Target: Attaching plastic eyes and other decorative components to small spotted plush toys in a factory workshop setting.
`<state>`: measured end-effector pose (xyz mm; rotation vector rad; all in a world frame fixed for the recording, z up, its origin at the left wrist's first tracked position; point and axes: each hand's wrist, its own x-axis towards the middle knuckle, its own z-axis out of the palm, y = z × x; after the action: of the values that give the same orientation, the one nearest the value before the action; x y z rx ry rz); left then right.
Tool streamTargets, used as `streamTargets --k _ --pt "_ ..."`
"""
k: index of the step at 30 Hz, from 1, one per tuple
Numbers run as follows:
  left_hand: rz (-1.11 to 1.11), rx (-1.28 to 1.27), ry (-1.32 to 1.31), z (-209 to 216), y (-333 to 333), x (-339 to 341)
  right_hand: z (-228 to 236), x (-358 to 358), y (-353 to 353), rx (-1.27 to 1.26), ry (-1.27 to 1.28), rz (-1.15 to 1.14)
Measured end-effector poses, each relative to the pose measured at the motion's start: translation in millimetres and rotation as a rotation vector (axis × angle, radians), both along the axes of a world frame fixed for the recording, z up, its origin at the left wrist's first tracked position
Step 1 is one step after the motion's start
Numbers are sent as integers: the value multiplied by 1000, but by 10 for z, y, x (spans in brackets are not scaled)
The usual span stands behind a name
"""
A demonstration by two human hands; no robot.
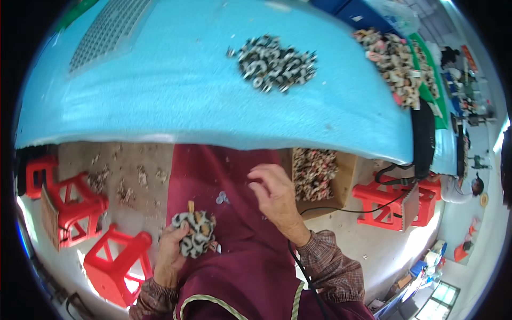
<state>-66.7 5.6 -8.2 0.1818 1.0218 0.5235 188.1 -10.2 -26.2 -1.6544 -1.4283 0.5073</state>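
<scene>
My left hand [172, 246] is closed round a knobbly clump of grey, black and tan pieces [196, 234], the thumb pressed on its side. A short tan, peg-like piece [191, 205] sticks up from its top. What kind of thing the clump is, I cannot make out. To the right, my right hand [274, 194] hovers above my lap, fingers bent, with a gap between thumb and forefinger and nothing visible in it. Several small clear round pieces [222, 198] lie on the maroon apron [240, 245] between the hands.
On the blue-covered table [176, 90] lie a pile of black-and-white ring-like pieces [274, 63], a grey gridded tray [109, 34] and a heap of pinkish-brown pieces [392, 61]. A cardboard box [346, 181] of similar pieces stands below. Red stools [114, 261] flank me; a black cord [346, 210] crosses right.
</scene>
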Motion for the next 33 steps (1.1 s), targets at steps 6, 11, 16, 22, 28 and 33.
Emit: streamTargets --k 6,11,16,22,28,33 --pt "25 30 -9 -230 36 -109 -681 569 -269 -387 117 -347" --pt "40 48 7 -58 56 -8 -797 683 -295 -342 298 -385" --pt "29 30 -45 51 11 122 -853 1056 -368 -288 250 -439" --pt "-20 -17 -71 134 -58 250 -1343 1232 -468 -223 425 -321" --pt "-11 -63 -45 -191 34 154 -1089 1192 -589 -359 326 -276" --pt "80 -47 -91 -292 122 125 -67 732 -561 -270 600 -363"
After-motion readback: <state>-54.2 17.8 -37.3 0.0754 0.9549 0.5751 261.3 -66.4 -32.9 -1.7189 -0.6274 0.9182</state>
